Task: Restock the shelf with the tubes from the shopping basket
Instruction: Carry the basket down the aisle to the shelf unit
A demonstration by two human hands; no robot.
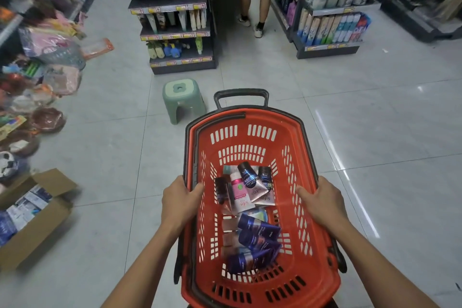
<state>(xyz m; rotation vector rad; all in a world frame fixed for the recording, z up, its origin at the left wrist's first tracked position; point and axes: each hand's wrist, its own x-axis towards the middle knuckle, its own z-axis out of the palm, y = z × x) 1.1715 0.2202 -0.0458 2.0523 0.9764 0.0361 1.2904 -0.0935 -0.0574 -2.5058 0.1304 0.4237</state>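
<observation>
from the head camera, both hands grip the long sides of a red shopping basket (252, 290): the left hand (180, 199) curls over the left rim with its thumb inside, the right hand (322, 201) wraps the right rim the same way. the tubes (250, 212) lie loose in a heap on the basket's floor, pink and dark ones toward the far end, blue ones nearer. ahead stands the shelf (175, 17) of upright tubes, and a green stool (183, 99) sits on the tiles between basket and shelf. an open cardboard box (37, 220) lies on the floor at left, under crowded hanging goods. another person's legs (252, 7) stand in the aisle beside the shelf.
</observation>
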